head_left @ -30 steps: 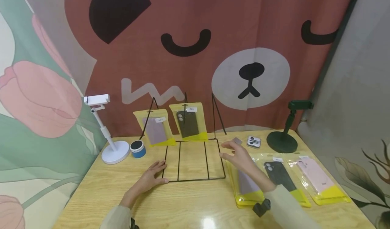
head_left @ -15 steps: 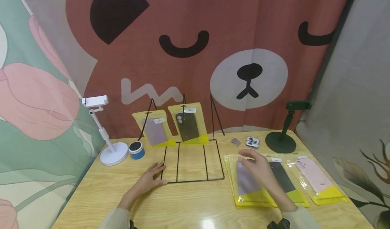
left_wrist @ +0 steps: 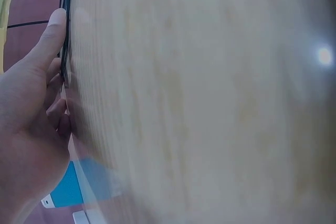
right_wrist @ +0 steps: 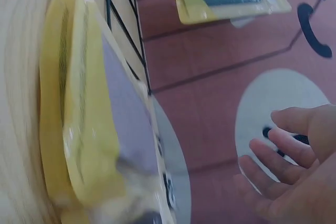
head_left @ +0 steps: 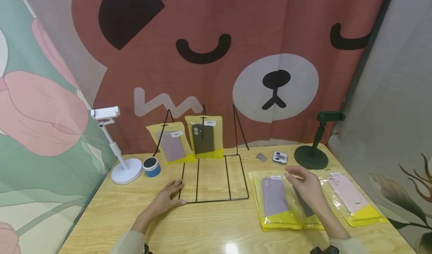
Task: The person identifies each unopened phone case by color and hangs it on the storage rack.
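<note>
A black wire display rack (head_left: 214, 201) stands mid-table. From its hooks hang a packaged purple phone case (head_left: 171, 146) at the left and a packaged black phone case (head_left: 204, 139) in the middle. My left hand (head_left: 165, 198) rests on the rack's front left corner, thumb (left_wrist: 54, 30) along the front wire and fingers over the side wire. My right hand (head_left: 306, 184) is above the packs at the right, holding nothing, with its fingers (right_wrist: 286, 150) loosely bent. It partly hides a dark phone case pack (head_left: 303, 203), between a purple phone case pack (head_left: 275, 197) and a pink phone case pack (head_left: 349, 194).
A white phone stand (head_left: 126, 170) and a blue-and-white jar-like cylinder (head_left: 152, 167) stand left of the rack. Behind the packs are a dark green phone stand (head_left: 311, 157), boxed earphones (head_left: 280, 157) and a small grey piece (head_left: 261, 157). A patterned curtain (head_left: 202, 81) closes off the back.
My right hand has moved right, from beside the rack to over the dark case pack. The black case pack on the middle hook has swung slightly and hangs straighter. My left hand stays put.
</note>
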`<state>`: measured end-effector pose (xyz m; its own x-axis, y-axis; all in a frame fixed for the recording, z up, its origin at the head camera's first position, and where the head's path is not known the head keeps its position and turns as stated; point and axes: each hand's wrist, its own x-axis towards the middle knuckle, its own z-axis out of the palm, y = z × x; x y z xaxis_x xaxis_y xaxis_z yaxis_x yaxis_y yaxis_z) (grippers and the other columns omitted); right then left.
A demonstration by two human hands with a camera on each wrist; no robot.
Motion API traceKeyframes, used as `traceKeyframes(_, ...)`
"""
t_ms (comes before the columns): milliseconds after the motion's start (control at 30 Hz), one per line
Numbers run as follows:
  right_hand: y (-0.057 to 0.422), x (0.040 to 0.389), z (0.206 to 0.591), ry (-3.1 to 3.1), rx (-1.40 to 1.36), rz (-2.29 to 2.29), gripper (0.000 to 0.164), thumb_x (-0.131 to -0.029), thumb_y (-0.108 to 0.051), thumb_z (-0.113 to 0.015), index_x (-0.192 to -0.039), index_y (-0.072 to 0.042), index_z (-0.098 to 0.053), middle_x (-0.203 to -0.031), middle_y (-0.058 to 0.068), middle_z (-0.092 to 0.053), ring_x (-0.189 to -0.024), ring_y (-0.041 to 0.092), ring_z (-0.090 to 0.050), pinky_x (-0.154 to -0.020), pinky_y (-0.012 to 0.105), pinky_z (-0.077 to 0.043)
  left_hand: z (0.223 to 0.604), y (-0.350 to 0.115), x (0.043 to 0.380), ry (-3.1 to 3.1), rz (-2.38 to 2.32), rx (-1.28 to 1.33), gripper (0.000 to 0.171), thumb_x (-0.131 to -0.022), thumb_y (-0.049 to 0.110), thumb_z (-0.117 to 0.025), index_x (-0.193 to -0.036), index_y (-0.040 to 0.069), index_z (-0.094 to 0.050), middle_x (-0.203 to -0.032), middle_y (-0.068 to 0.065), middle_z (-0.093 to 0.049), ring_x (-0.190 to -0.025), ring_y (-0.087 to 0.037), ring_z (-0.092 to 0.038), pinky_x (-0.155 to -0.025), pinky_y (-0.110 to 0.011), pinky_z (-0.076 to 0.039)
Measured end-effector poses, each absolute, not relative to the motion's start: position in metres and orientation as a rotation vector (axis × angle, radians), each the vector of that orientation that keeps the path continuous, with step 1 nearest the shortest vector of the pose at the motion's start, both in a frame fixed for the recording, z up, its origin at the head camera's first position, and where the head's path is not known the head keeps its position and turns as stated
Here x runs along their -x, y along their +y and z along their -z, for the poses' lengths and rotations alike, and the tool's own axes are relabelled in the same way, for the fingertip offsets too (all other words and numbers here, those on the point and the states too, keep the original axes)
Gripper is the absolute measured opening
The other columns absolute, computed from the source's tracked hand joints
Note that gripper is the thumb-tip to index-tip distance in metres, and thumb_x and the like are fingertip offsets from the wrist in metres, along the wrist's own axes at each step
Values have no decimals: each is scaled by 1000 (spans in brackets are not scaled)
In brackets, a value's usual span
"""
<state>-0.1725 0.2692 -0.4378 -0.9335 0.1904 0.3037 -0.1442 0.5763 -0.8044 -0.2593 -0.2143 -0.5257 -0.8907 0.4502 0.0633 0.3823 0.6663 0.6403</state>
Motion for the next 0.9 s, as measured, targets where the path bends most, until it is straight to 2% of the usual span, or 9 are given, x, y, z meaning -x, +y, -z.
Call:
traceKeyframes(100, 283, 170, 438, -2501, 88, -1216, 38, -95, -27, -63, -120, 1, -61, -119, 21, -63, -111, 36, -59, -85, 33, -54, 526, -214, 259, 2772, -1038, -689, 75, -82, 41, -74, -141, 3, -48, -154, -11, -34, -144, -39, -18, -109, -63, -23)
traceKeyframes(200, 297, 165, 440, -2553, 111, -1124, 39, -94, -26, -64, -121, 3, -60, -118, 24, -63, -109, 39, -59, -87, 49, -51, 526, -214, 259, 2777, -1034, -687, 75, -82, 41, -74, -141, 4, -48, -154, -10, -34, -144, -38, -18, -109, -63, -23)
traceKeyframes(267, 306, 162, 443, -2592, 111, -1066, 40, -94, -25, -65, -121, 5, -59, -118, 26, -62, -107, 42, -59, -86, 53, -50, 526, -214, 259, 2782, -1029, -687, 75, -81, 42, -74, -141, 4, -48, -154, -10, -34, -144, -38, -18, -109, -63, -23)
traceKeyframes(500, 329, 156, 454, -2741, 168, -1012, 54, -93, -34, -64, -124, 9, -53, -124, 34, -54, -110, 51, -53, -84, 57, -48, 526, -215, 259, 2790, -1022, -707, 76, -81, 42, -74, -141, 3, -48, -153, -11, -35, -143, -39, -19, -108, -63, -23)
traceKeyframes(733, 342, 157, 464, -2781, 212, -966, 51, -92, -24, -65, -124, 13, -52, -123, 37, -51, -107, 54, -52, -83, 58, -48, 526, -215, 259, 2782, -1022, -731, 77, -81, 43, -74, -140, 1, -48, -153, -13, -35, -143, -41, -18, -107, -64, -24)
traceKeyframes(900, 344, 158, 465, -2784, 215, -959, 52, -91, -24, -66, -123, 15, -52, -123, 38, -50, -107, 55, -52, -84, 59, -47, 525, -215, 259, 2800, -1014, -746, 77, -81, 43, -74, -140, 1, -48, -152, -13, -36, -143, -41, -19, -108, -63, -25)
